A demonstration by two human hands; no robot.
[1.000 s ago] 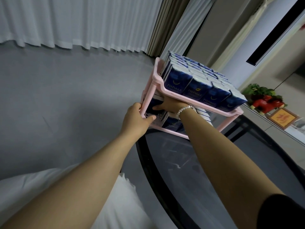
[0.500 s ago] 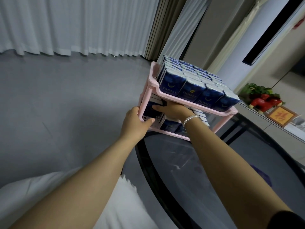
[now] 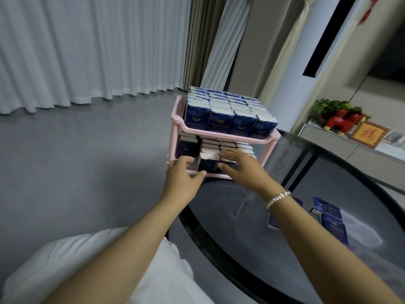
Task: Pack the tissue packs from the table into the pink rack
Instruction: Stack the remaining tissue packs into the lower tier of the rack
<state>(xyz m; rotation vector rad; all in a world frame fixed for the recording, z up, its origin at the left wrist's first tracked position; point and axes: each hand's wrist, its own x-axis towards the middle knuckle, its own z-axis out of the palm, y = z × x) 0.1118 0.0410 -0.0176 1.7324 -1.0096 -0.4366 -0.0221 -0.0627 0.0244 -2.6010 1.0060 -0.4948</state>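
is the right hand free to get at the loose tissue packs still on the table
Probably yes. The right hand lies flat and open at the pink rack's lower shelf, holding nothing, and the loose tissue packs sit uncovered on the glass table beside that forearm, with nothing between.

Both hands are held at the pink rack (image 3: 221,132)'s lower shelf: the left hand (image 3: 183,179) is curled at its front-left corner, the right hand (image 3: 242,166) spread on the blue tissue packs (image 3: 219,159). Two packs (image 3: 328,218) are seen on the glass table (image 3: 285,249).
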